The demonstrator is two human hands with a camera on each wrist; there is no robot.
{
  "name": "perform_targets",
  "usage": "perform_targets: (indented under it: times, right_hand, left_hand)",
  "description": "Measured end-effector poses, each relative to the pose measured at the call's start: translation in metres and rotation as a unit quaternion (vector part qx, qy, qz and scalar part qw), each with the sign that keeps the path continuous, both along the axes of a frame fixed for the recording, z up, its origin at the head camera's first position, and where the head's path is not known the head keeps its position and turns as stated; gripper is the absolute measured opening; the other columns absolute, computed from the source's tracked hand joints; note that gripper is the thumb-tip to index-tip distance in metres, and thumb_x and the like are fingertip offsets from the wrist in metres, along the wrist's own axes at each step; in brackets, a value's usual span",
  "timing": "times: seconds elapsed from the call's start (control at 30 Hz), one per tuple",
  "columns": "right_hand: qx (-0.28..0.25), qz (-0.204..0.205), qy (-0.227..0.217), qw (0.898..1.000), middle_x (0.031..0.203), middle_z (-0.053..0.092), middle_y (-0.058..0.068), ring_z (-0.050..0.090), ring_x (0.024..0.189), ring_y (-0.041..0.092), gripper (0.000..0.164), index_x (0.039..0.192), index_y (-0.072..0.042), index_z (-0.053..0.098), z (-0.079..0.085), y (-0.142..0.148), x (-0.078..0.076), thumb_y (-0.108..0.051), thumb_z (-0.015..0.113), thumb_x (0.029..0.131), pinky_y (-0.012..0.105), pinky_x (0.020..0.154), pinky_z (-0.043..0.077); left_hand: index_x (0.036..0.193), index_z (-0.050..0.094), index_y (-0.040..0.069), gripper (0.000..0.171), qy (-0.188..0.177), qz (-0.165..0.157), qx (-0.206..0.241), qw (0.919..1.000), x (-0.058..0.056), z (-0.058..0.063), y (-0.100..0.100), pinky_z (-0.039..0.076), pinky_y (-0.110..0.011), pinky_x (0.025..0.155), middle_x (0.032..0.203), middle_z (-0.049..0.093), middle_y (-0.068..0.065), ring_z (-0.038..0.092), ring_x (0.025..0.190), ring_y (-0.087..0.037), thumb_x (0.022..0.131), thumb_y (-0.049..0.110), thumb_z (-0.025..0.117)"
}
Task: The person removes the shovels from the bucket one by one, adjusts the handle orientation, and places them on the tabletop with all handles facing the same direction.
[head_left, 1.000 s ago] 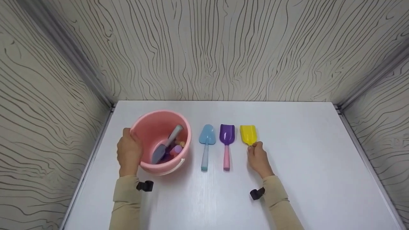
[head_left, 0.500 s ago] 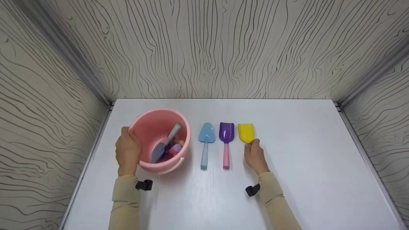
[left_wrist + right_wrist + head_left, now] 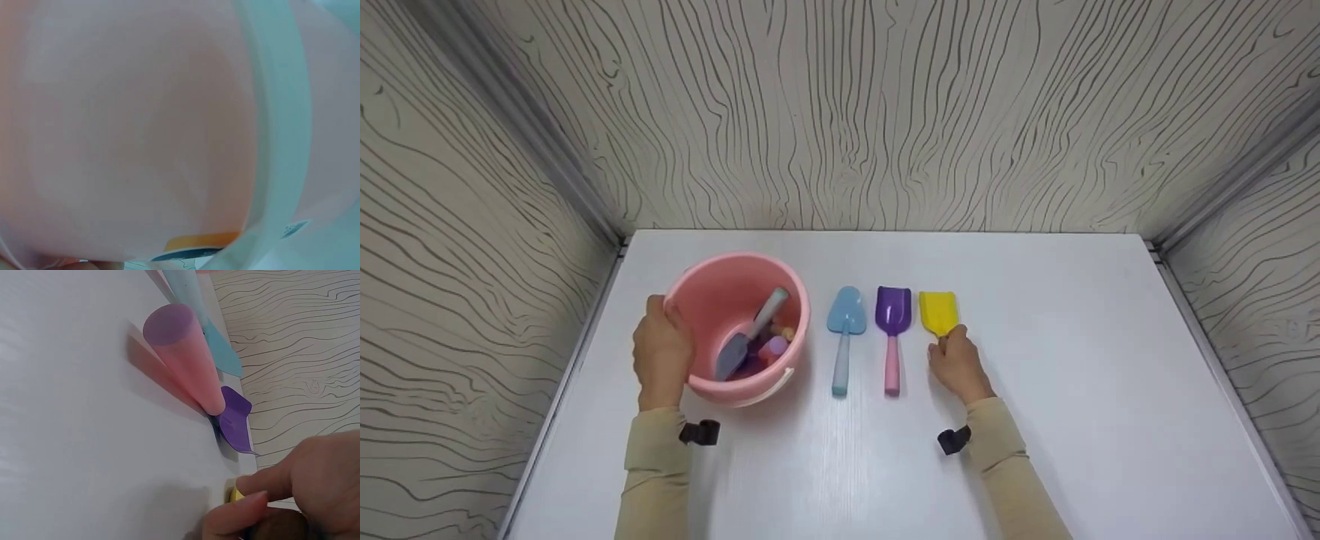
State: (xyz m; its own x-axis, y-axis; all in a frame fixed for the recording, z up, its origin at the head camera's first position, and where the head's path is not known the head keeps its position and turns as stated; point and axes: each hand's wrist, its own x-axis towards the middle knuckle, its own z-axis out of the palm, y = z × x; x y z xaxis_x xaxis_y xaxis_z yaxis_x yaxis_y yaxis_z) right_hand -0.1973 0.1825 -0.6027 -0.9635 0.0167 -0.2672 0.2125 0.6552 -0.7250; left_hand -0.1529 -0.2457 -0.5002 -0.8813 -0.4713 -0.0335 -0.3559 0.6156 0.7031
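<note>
My left hand (image 3: pixel 664 352) grips the left rim of a pink bucket (image 3: pixel 727 289). The bucket leans toward me, so its inside shows. In it lie a grey-blue toy shovel (image 3: pixel 733 354) and small toys, one with a lilac knob (image 3: pixel 778 346). My right hand (image 3: pixel 960 366) holds a yellow toy shovel (image 3: pixel 938 309) just below its blade, thumb and fingers round the handle, which is mostly hidden. To its left lie a purple shovel (image 3: pixel 893 309) with a pink handle (image 3: pixel 188 365) and a light blue trowel (image 3: pixel 847 313). Pink bucket wall (image 3: pixel 129 124) fills the left wrist view.
The white table (image 3: pixel 1110 360) ends at a wood-grain-patterned back wall (image 3: pixel 840 135). Similar panels stand left and right, with grey metal posts in the corners. A white bucket handle (image 3: pixel 769 391) hangs down the bucket's front.
My right hand and the yellow shovel have shifted slightly left, nearer the purple shovel. My left hand keeps its grip on the bucket, and the head view has moved a little.
</note>
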Motion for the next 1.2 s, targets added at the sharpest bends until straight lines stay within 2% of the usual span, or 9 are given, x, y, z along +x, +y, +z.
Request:
perform_targets:
  times: [0.13, 0.33, 0.43, 0.7, 0.97, 1.2]
  right_hand:
    - [-0.006, 0.005, -0.026, 1.000, 0.088, 0.049, 0.007, 0.059, 0.066, 0.019, 0.024, 0.120, 0.001, 0.041, 0.0019, 0.0013, 0.0024, -0.015, 0.055, 0.109, 0.030, 0.057, 0.049]
    - [0.061, 0.014, -0.004, 0.998, 0.096, 0.048, 0.012, 0.049, 0.085, 0.025, 0.024, 0.115, 0.002, 0.047, 0.0017, 0.0032, 0.0056, -0.015, 0.061, 0.105, 0.039, 0.073, 0.044]
    - [0.077, 0.009, -0.002, 0.997, 0.099, 0.050, 0.014, 0.048, 0.087, 0.027, 0.026, 0.117, 0.002, 0.048, 0.0007, 0.0040, 0.0075, -0.015, 0.062, 0.103, 0.042, 0.076, 0.045]
    - [0.071, 0.003, -0.003, 0.997, 0.097, 0.048, 0.013, 0.047, 0.086, 0.026, 0.021, 0.112, -0.001, 0.047, 0.0014, 0.0011, 0.0090, -0.015, 0.061, 0.104, 0.042, 0.075, 0.043]
    - [0.073, -0.003, -0.002, 0.997, 0.094, 0.048, 0.011, 0.048, 0.086, 0.026, 0.020, 0.112, -0.002, 0.048, -0.0046, 0.0026, 0.0094, -0.016, 0.060, 0.105, 0.041, 0.074, 0.043]
    - [0.070, -0.002, 0.004, 0.998, 0.095, 0.049, 0.012, 0.050, 0.086, 0.026, 0.022, 0.110, -0.001, 0.049, -0.0053, 0.0038, 0.0093, -0.016, 0.064, 0.102, 0.042, 0.074, 0.046]
  left_hand:
    - [0.142, 0.048, -0.001, 0.046, -0.001, 0.003, 0.003, 1.0000, 0.0009, 0.0000, 0.0010, 0.058, -0.058, 0.079, 0.122, 0.066, -0.030, 0.071, 0.103, -0.045, 0.117, 0.032, 0.028]
    - [0.140, 0.048, -0.001, 0.045, 0.006, 0.000, -0.002, 1.0000, -0.0001, -0.0008, 0.0012, 0.056, -0.062, 0.079, 0.120, 0.066, -0.032, 0.070, 0.104, -0.049, 0.117, 0.032, 0.028]
    - [0.138, 0.049, -0.001, 0.043, 0.011, 0.001, -0.008, 0.9999, -0.0007, -0.0022, 0.0007, 0.054, -0.065, 0.080, 0.121, 0.067, -0.033, 0.069, 0.107, -0.052, 0.117, 0.031, 0.029]
    - [0.139, 0.049, 0.000, 0.042, 0.006, 0.004, -0.004, 1.0000, -0.0006, -0.0011, -0.0002, 0.054, -0.063, 0.079, 0.121, 0.067, -0.033, 0.069, 0.105, -0.050, 0.117, 0.030, 0.030]
    - [0.139, 0.048, 0.000, 0.041, 0.000, 0.006, 0.004, 1.0000, -0.0009, -0.0016, 0.0003, 0.055, -0.063, 0.081, 0.124, 0.066, -0.032, 0.069, 0.107, -0.050, 0.117, 0.030, 0.030]
    - [0.142, 0.048, -0.001, 0.044, -0.007, 0.007, 0.008, 0.9999, -0.0017, -0.0014, 0.0008, 0.057, -0.060, 0.080, 0.126, 0.066, -0.032, 0.070, 0.105, -0.047, 0.117, 0.030, 0.030]
